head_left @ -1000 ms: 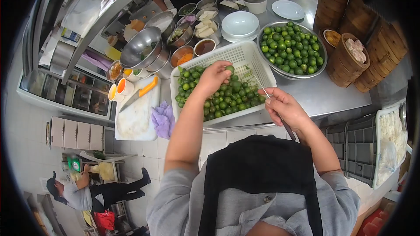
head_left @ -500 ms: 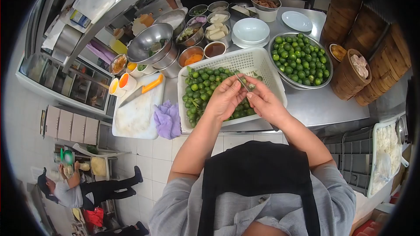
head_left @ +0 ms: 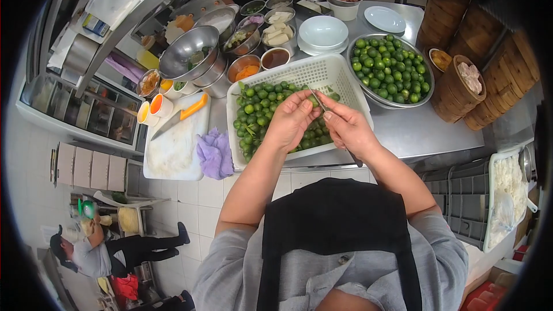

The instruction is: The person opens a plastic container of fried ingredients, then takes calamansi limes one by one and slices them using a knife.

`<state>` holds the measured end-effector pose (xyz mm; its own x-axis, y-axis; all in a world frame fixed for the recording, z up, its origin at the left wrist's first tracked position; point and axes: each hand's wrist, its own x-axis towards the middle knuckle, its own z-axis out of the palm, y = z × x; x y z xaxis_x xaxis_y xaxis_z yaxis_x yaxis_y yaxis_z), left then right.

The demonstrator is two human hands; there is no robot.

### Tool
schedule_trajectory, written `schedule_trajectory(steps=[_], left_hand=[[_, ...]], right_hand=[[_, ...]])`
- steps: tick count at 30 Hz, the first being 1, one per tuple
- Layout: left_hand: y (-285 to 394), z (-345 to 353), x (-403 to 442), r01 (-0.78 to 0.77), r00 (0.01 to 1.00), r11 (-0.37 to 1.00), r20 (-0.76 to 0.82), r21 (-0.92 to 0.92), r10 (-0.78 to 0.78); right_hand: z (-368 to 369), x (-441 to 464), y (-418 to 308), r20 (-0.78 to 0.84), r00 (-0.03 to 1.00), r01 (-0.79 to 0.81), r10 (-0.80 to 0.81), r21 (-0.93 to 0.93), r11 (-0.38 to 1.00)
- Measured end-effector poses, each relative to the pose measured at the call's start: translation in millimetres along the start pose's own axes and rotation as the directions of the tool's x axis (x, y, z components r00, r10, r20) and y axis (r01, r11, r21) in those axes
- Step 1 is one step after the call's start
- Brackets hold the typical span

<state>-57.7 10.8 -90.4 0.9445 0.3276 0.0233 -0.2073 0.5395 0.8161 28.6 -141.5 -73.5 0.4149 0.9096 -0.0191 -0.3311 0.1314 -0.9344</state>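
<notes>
Above a white perforated basket (head_left: 352, 80) my two hands are close together. My left hand (head_left: 292, 120) pinches a small green lime (head_left: 314, 100) between its fingertips. My right hand (head_left: 349, 129) is closed on a thin knife (head_left: 352, 157), its dark handle below the palm and its narrow blade against the lime. Many green limes (head_left: 259, 106) with a few leaves lie in the basket under my hands. To the right of the basket a metal bowl (head_left: 429, 87) is heaped with more green limes.
On the left are a white cutting board (head_left: 173, 152) with a yellow-handled knife (head_left: 194, 106), and a purple cloth (head_left: 215, 154). Steel bowls (head_left: 193, 57) stand behind; bamboo steamers (head_left: 449, 99) stand right. A person (head_left: 92, 250) works at far left; another stands behind the counter.
Since a second ago, my left hand has brought a lime toward the right, and my right hand has moved left and up with the knife. The two hands now meet over the basket.
</notes>
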Motion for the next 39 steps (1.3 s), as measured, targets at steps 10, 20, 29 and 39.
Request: schedule_trajectory(steps=[10,20,29,39], left_hand=[[11,6,11,0.045,0.997,0.994,-0.054,-0.101,-0.05],[8,-14,74,0.021,0.971,-0.24,-0.077,0.97,-0.226],[6,1,57,0.325,0.922,0.448,-0.174,0.833,-0.345],[-1,24,-2,0.193,0.981,0.98,-0.044,0.056,-0.191]], right_hand=[[-30,-11,-21,-0.04,0.969,-0.23,0.244,0.212,0.95],[-43,-29,-31,-0.173,0.961,-0.264,0.217,-0.329,0.907],[-46,-40,-24,-0.067,0.986,-0.164,0.155,-0.162,0.973],[-23,-34,-12,0.039,0.998,-0.048,0.056,-0.184,0.982]])
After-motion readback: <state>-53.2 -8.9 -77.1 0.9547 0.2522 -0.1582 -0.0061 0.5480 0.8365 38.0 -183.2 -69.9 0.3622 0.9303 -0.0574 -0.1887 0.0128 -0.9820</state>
